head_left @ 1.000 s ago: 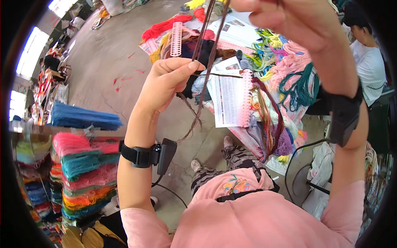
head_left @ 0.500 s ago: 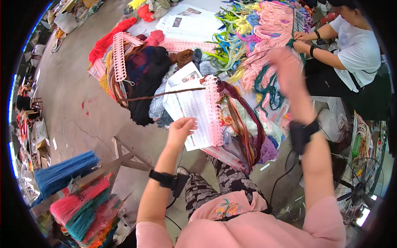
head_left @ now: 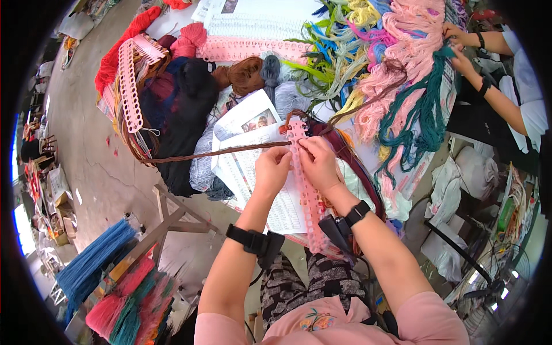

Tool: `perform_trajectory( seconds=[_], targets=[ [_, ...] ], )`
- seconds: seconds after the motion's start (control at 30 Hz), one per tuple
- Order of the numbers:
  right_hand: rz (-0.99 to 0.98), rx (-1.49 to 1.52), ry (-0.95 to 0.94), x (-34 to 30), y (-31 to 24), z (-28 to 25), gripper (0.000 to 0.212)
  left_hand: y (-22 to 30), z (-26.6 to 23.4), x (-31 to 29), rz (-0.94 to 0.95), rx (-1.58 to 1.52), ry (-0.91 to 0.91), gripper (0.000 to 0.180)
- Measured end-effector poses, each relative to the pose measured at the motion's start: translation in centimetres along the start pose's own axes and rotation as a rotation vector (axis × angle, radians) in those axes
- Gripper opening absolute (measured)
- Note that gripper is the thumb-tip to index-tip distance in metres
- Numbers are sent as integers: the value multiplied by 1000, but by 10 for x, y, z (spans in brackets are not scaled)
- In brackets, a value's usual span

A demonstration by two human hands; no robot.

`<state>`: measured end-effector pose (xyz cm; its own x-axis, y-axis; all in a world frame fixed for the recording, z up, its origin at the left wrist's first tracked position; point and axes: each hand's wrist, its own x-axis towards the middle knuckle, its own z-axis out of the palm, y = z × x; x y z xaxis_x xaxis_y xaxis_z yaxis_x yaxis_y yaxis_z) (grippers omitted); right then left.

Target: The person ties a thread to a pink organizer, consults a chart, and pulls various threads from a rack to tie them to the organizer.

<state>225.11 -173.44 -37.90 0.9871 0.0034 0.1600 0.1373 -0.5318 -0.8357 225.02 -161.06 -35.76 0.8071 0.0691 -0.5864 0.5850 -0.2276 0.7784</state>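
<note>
A pink perforated strip (head_left: 311, 221) stands upright in front of me, its holes running along its length. A strand of brown yarn (head_left: 215, 153) stretches from the left bundle to its upper part, and brown yarn also trails off to the right. My left hand (head_left: 272, 172) is closed in a pinch at the strip's left edge; what its fingertips hold is hidden. At the strip's right side my right hand (head_left: 319, 164) pinches by the brown yarn, its fingertips touching the strip. Under the left hand lies a printed sheet (head_left: 244, 190) with a small photo.
Dark yarn bundles (head_left: 192, 98) and another perforated pink strip (head_left: 130, 86) lie on the left. At right are pink yarn hanks (head_left: 397, 52) and a dark green hank (head_left: 417, 129), handled by a co-worker's hands (head_left: 463, 54). A wooden stand (head_left: 167, 221) with coloured fibres is lower left.
My right hand has come down from the raised position at the right to the strip. My left hand has moved up and right to it. Brown yarn now trails across the pink hanks.
</note>
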Motion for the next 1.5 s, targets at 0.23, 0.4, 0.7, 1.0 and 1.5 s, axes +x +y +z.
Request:
perform_trajectory(
  seconds=[0.23,0.4,0.7,1.0,1.5],
  targets=[
    [-201,-206,-207,2,-14,-8,39,6,-7,6,-67,-339,-149,11],
    [-154,-99,-178,4,-8,-8,36,7,-7,9,-113,-392,-202,12],
    [7,77,-165,11,-9,-13,31,3,-2,14,-139,-515,-211,14],
    [76,113,-186,13,-8,-10,26,-2,2,16,-175,-604,-174,11],
    [56,137,-197,6,-3,-5,30,-5,-24,-1,-130,-708,71,9]
  ],
)
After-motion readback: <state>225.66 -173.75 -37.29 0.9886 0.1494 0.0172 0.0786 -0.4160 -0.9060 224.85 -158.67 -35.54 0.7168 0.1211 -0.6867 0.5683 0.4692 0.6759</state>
